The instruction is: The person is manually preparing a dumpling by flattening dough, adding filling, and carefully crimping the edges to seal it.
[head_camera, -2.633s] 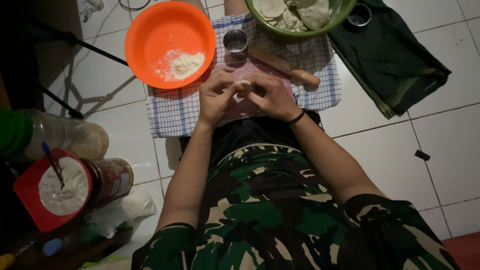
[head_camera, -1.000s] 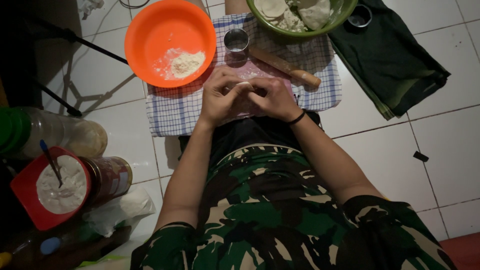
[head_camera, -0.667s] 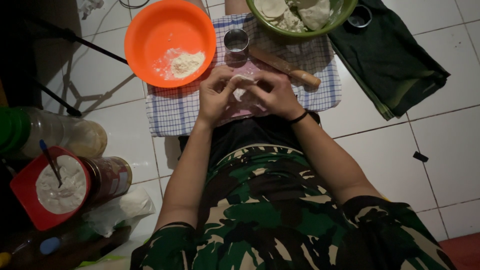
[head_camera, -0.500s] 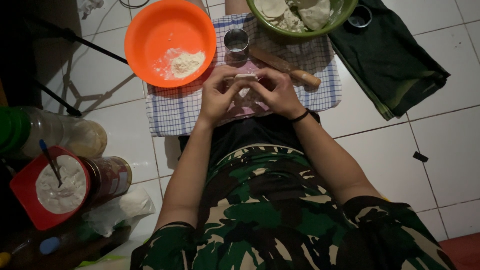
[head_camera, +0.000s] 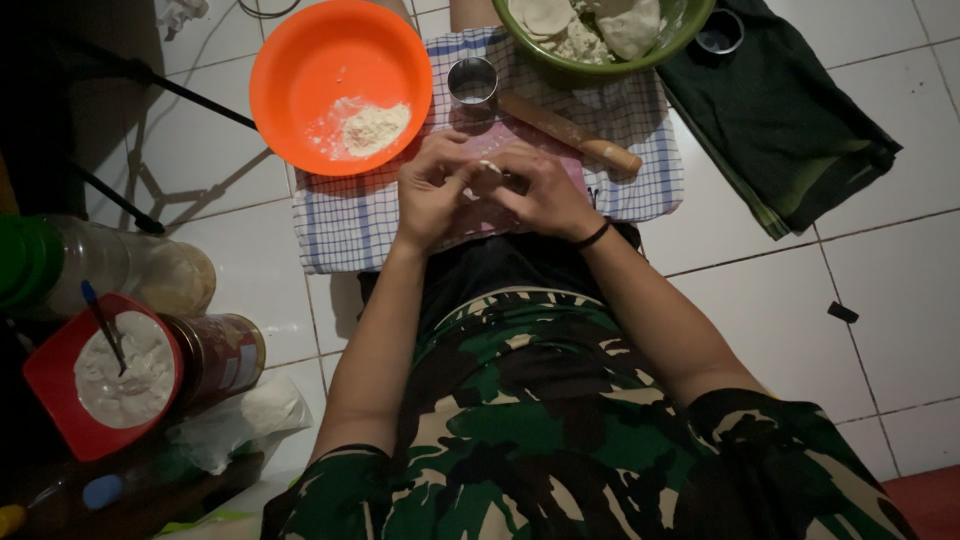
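Observation:
My left hand (head_camera: 432,188) and my right hand (head_camera: 543,190) meet over a pink board (head_camera: 578,172) lying on a checked cloth (head_camera: 345,215). Between their fingertips they pinch a small pale piece of dough (head_camera: 488,170). A black band circles my right wrist. Just beyond the hands lie a wooden rolling pin (head_camera: 570,132) and a small round metal cutter (head_camera: 472,82).
An orange bowl (head_camera: 300,60) with flour stands at the upper left. A green bowl (head_camera: 650,55) with dough pieces is at the top. A dark green cloth (head_camera: 780,130) lies to the right on the white tiles. A red tub of flour with a spoon (head_camera: 105,375), jars and plastic bottles stand at the left.
Both hands stay together over the board. The fingers have shifted slightly around the dough, and the hands have lifted a little towards the cutter.

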